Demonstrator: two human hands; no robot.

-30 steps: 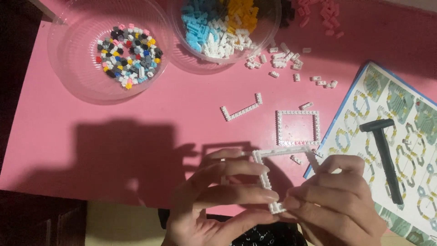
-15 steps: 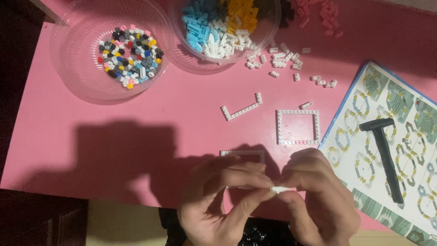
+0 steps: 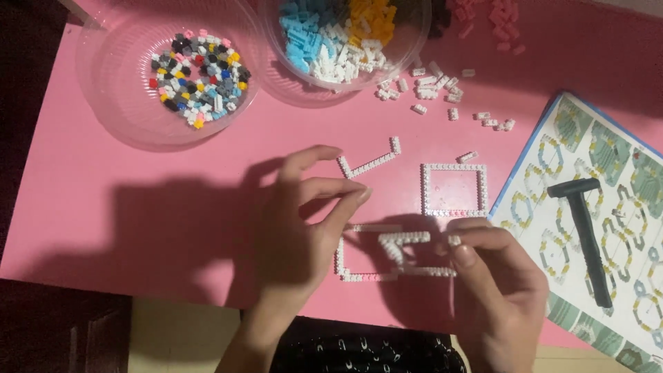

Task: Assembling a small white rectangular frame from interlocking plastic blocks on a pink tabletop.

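Note:
A part-built white brick frame [image 3: 373, 266] lies on the pink table [image 3: 138, 207] near its front edge, with a short white strip angled across its middle. My right hand [image 3: 501, 293] pinches the frame's right end between thumb and forefinger. My left hand [image 3: 300, 221] hovers just left of the frame, fingers apart and holding nothing. Its fingertips reach toward an L-shaped white strip [image 3: 369, 162]. A finished white square frame [image 3: 454, 190] lies just beyond my right hand.
Two clear bowls stand at the back: one with mixed coloured bricks [image 3: 197, 76], one with blue, white and yellow bricks [image 3: 345, 34]. Loose white bricks [image 3: 431, 83] and pink bricks [image 3: 494, 17] lie nearby. A printed instruction sheet [image 3: 621, 159] with a black tool [image 3: 587, 228] lies at right.
Both hands held the white frame near the table's front edge; now it lies on the table. My left hand has let go and spread its fingers. My right hand stays at its right end.

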